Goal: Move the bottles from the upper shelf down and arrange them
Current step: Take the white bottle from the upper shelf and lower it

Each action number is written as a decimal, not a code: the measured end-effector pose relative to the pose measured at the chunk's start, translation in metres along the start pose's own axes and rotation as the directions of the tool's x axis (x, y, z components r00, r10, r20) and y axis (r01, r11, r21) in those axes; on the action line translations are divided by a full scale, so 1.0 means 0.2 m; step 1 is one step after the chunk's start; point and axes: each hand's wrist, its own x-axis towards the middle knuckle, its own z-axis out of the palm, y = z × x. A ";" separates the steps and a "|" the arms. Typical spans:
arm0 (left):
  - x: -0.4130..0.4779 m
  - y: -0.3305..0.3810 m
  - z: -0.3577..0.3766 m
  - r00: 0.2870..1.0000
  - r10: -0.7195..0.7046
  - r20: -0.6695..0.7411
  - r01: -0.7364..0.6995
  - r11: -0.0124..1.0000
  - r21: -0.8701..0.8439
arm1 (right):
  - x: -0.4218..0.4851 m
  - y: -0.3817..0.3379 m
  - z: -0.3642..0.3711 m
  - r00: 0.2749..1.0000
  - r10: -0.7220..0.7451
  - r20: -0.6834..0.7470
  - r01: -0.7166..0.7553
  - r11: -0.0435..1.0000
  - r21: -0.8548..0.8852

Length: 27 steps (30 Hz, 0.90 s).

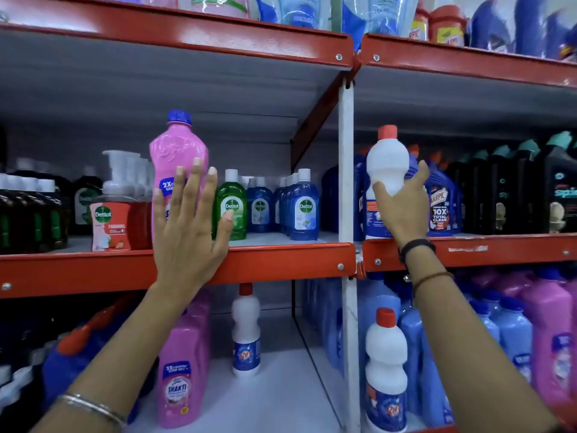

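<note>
Shelving unit, red steel rails with grey boards, white upright post [346,170] dividing two bays; three tiers in view. Middle shelf [281,259], left bay: pink bottle [178,157] with blue cap stands tall at the front edge, at about 10 o'clock from frame centre, just beside a red-labelled pump dispenser [110,210] and a green bottle [230,207], with blue bottles [301,207] behind at 12 o'clock. Left hand [187,226]: fingers spread flat, palm laid against the pink bottle's face, not wrapped round it. Risk: an open palm gives no hold, so a push could tip the tall bottle backward into the rows behind or slide it sideways into the dispenser. Middle shelf, right bay: white bottle [387,170] with red cap, at 2 o'clock, beside dark blue cleaner bottles [441,204] and black ones [555,189]. Right hand [404,204]: closed round the white bottle's waist from below. Risk: smooth plastic gripped low, weight above; it could swivel or slip, or its base catch the rail lip on lifting out. Lower shelf [274,392] at 6 o'clock: matching pink and white bottles [246,332] already stand there, open board between them. Top tier at 12 o'clock: refill pouches [299,10]. Room: shop aisle, judged by stock; floor hidden.
</note>
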 end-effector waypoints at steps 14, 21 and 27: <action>0.00 0.00 0.01 1.000 0.000 -0.001 0.001 0.996 0.093 | 0.07 -0.01 -0.12 0.997 0.077 -0.026 -0.076 0.996 0.041; -0.01 -0.01 0.01 1.000 0.012 0.005 -0.012 0.996 0.091 | -0.01 -0.04 -0.22 0.973 0.086 -0.214 0.039 0.854 0.519; -0.04 -0.03 -0.01 1.000 0.007 0.009 -0.007 0.998 0.062 | -0.21 -0.12 -0.28 0.980 0.003 -0.198 0.131 0.739 0.661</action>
